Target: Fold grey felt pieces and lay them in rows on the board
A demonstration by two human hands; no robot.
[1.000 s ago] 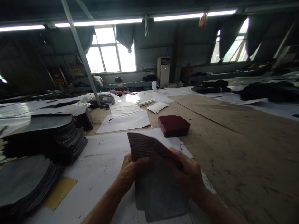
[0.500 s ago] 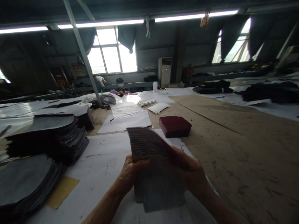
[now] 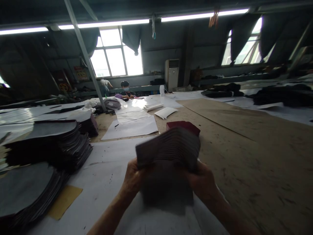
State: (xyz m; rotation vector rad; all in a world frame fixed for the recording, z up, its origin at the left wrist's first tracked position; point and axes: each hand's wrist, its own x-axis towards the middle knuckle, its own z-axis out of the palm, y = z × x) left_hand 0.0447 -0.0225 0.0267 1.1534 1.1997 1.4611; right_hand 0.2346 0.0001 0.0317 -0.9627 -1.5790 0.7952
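Observation:
Between my two hands is a thick stack of dark grey fabric pieces (image 3: 168, 153), lifted over the white paper and blurred by motion. My left hand (image 3: 135, 176) is closed on its left side, and my right hand (image 3: 201, 179) grips the right side. The stack bows upward in the middle, its layered edges facing away from me. Some of my fingers are hidden beneath and behind it. Just beyond the stack sits a maroon pile of cut pieces (image 3: 184, 125), partly covered by what I hold.
Tall stacks of dark cut pieces (image 3: 49, 140) and a rounded stack (image 3: 26, 189) stand at left, near a yellow card (image 3: 65, 200). White sheets (image 3: 130, 127) lie ahead. Brown paper (image 3: 244, 156) covers the right side. A person (image 3: 126, 93) sits at the far edge.
The stack has bent from a one-sided curve into an arch, its right part now spread toward my right hand. It now covers more of the maroon pile.

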